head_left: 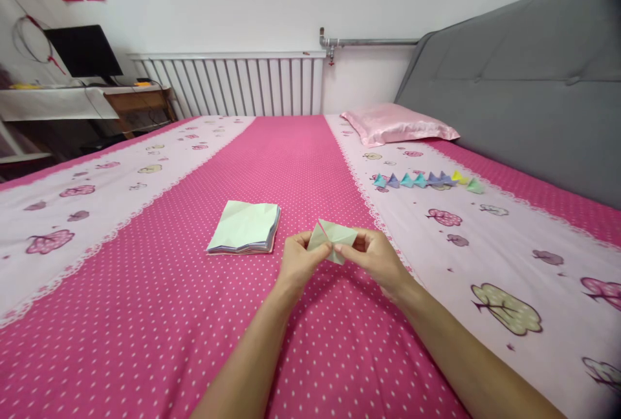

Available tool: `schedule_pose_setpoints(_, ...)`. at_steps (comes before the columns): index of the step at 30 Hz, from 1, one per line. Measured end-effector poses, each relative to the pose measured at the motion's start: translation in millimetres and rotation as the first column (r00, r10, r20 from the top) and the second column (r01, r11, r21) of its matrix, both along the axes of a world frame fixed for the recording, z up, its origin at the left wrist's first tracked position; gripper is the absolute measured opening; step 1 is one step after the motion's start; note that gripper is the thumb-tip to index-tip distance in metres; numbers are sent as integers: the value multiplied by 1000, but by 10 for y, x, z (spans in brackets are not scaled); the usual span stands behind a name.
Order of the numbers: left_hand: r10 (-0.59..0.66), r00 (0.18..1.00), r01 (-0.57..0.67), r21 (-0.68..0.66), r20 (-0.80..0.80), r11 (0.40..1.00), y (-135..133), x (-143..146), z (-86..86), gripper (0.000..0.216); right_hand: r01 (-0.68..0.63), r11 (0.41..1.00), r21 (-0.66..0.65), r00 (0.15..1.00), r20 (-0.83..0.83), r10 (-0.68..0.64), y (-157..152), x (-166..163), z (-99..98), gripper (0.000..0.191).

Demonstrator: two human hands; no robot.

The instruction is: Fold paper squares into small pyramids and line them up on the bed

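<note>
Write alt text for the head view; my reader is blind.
A person's left hand and right hand pinch a partly folded pale green paper above a pink polka-dot bedsheet. A stack of sheets lies to its left; a row of folded pieces sits farther right, near a pink pillow.

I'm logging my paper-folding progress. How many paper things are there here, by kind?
Folded pieces in the row: 8
Half-folded green piece, held by left hand and right hand: 1
Paper stack: 1
Total: 10
</note>
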State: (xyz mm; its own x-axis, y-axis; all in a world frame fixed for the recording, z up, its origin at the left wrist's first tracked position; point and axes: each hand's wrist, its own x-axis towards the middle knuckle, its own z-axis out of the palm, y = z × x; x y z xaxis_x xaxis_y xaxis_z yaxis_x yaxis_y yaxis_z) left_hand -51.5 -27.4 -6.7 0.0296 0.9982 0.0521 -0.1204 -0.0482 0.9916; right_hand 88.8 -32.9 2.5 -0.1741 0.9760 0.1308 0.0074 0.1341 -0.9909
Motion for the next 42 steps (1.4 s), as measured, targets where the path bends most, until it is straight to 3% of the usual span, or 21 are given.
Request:
schedule_pose_setpoints(8,-11,1000,11,-31,19,999,-4,13,7,14,133,986,106,979,143,-147,30,24,-117,26)
schedule_pose_setpoints(25,-40,996,42,27,-75,999,0,25,-25,8,171,960,221,935,271,-229,15,-12,-89,19)
schedule_pose_setpoints(36,-81,993,79,-26,-90,997,21,-37,-56,9,169,976,135,951,236,-198,-1,16,-33,18)
schedule_pose_setpoints(42,-9,994,5,-39,-110,999,13,-73,-4,8,212,976,55,971,103,-217,10,57,-2,15)
